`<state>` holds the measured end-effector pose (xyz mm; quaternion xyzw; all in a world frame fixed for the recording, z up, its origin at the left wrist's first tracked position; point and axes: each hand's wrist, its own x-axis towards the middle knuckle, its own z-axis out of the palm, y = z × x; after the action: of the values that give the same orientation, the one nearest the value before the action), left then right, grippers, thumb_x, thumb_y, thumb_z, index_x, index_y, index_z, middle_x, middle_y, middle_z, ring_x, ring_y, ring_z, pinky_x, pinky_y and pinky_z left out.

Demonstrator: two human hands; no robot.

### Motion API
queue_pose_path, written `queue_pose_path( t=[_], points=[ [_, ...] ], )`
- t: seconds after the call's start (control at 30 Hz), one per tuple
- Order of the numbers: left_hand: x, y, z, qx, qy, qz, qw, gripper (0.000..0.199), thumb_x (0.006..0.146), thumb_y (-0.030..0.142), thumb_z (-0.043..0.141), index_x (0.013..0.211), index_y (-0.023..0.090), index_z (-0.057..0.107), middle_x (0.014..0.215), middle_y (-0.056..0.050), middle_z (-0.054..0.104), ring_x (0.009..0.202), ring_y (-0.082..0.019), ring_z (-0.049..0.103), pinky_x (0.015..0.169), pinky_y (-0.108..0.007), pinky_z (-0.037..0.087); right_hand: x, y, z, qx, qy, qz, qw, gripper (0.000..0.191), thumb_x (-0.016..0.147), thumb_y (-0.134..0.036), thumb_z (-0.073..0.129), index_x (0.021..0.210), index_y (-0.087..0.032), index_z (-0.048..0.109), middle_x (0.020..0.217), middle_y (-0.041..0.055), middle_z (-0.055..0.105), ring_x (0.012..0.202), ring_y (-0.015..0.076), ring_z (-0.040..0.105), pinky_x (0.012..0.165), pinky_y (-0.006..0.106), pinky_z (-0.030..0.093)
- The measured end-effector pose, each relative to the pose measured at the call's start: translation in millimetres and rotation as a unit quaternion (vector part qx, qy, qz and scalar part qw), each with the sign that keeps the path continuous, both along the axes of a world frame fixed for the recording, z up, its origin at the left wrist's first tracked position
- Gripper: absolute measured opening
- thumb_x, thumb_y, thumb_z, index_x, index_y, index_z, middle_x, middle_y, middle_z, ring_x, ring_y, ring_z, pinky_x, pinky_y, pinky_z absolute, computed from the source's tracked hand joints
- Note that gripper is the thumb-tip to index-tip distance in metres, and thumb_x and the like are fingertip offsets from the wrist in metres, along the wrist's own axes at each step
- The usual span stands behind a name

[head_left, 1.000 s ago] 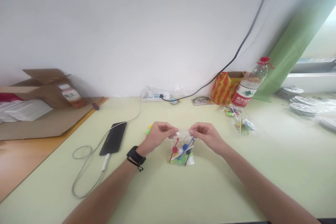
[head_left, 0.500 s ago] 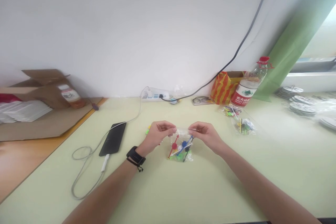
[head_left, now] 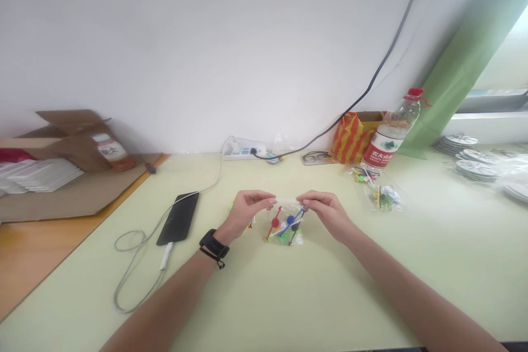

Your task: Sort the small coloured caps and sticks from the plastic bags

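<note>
A small clear plastic bag (head_left: 284,226) hangs between my two hands over the pale green table (head_left: 264,297). Inside it show red, blue, white, dark and green plastic pieces. My left hand (head_left: 246,213), with a black watch on the wrist, pinches the bag's top left corner. At the top right corner, my right hand (head_left: 328,213) grips the bag between thumb and fingers. More small coloured pieces (head_left: 232,204) lie partly hidden behind my left hand.
A phone (head_left: 178,219) with a cable lies left. Two bags of pieces (head_left: 385,198) lie right, near a large bottle (head_left: 388,140) and a striped bag (head_left: 350,137). Stacked discs (head_left: 476,168) stand far right. An open carton (head_left: 70,132) is left, a power strip (head_left: 243,149) behind.
The lower end of the bag has risen slightly and its pieces have shifted a little. Both hands keep their grip and have hardly moved.
</note>
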<state>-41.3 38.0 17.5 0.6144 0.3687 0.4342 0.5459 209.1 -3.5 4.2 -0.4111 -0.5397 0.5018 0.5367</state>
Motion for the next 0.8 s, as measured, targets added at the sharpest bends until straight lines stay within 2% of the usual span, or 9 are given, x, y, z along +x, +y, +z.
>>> queue_pose_path(
  t=[0.1, 0.23, 0.37, 0.47, 0.63, 0.8],
  points=[
    [0.1, -0.7, 0.4, 0.009, 0.003, 0.009, 1.000, 0.032, 0.073, 0.036, 0.089, 0.097, 0.016, 0.082, 0.092, -0.009, 0.080, 0.084, -0.021, 0.073, 0.080, -0.031, 0.060, -1.6, -2.6, 3.5, 0.027, -0.026, -0.002, 0.999, 0.027, 0.082, -0.045, 0.079, 0.094, -0.021, 0.082, 0.094, 0.0069, 0.074, 0.087, 0.0209, 0.064, 0.082, 0.035, 0.052],
    [-0.3, 0.7, 0.3, 0.034, 0.030, 0.011, 0.999, 0.041, 0.075, 0.037, 0.088, 0.109, 0.017, 0.079, 0.092, -0.008, 0.080, 0.083, -0.020, 0.073, 0.081, -0.031, 0.060, -1.1, -1.6, 3.5, 0.064, -0.073, -0.028, 0.995, 0.034, 0.082, -0.048, 0.079, 0.104, -0.022, 0.079, 0.092, 0.0063, 0.073, 0.084, 0.0208, 0.066, 0.080, 0.036, 0.054],
    [-0.5, 2.7, 0.9, 0.057, 0.058, 0.019, 0.996, 0.029, 0.077, 0.040, 0.086, 0.092, 0.015, 0.081, 0.086, -0.008, 0.079, 0.077, -0.018, 0.071, 0.072, -0.028, 0.058, 0.1, 0.9, 2.5, 0.098, -0.131, -0.047, 0.985, 0.028, 0.085, -0.049, 0.075, 0.090, -0.021, 0.077, 0.089, 0.0063, 0.074, 0.083, 0.0209, 0.067, 0.081, 0.036, 0.055],
    [-1.0, 3.3, 1.9, 0.067, 0.059, 0.009, 0.996, 0.026, 0.079, 0.039, 0.084, 0.089, 0.016, 0.080, 0.083, -0.006, 0.077, 0.074, -0.016, 0.069, 0.069, -0.026, 0.057, -0.3, 1.0, 2.5, 0.085, -0.123, -0.046, 0.988, 0.028, 0.086, -0.048, 0.074, 0.091, -0.021, 0.075, 0.087, 0.0054, 0.074, 0.082, 0.0206, 0.068, 0.080, 0.036, 0.055],
    [-3.2, 5.4, 0.9, 0.047, 0.040, -0.006, 0.998, 0.025, 0.079, 0.037, 0.084, 0.094, 0.017, 0.081, 0.091, -0.008, 0.079, 0.084, -0.019, 0.071, 0.078, -0.029, 0.058, 0.6, 0.8, 1.1, 0.055, -0.055, -0.032, 0.996, 0.028, 0.082, -0.046, 0.078, 0.094, -0.021, 0.078, 0.089, 0.0057, 0.075, 0.084, 0.0207, 0.068, 0.080, 0.036, 0.055],
    [-4.8, 6.3, -2.3, 0.029, 0.023, -0.008, 0.999, 0.019, 0.080, 0.032, 0.082, 0.092, 0.018, 0.083, 0.091, -0.008, 0.079, 0.089, -0.021, 0.072, 0.083, -0.030, 0.057, 4.0, 0.4, 0.9, 0.066, -0.038, -0.028, 0.997, 0.021, 0.083, -0.042, 0.078, 0.091, -0.023, 0.082, 0.093, 0.0065, 0.076, 0.088, 0.0213, 0.068, 0.080, 0.035, 0.055]
  ],
)
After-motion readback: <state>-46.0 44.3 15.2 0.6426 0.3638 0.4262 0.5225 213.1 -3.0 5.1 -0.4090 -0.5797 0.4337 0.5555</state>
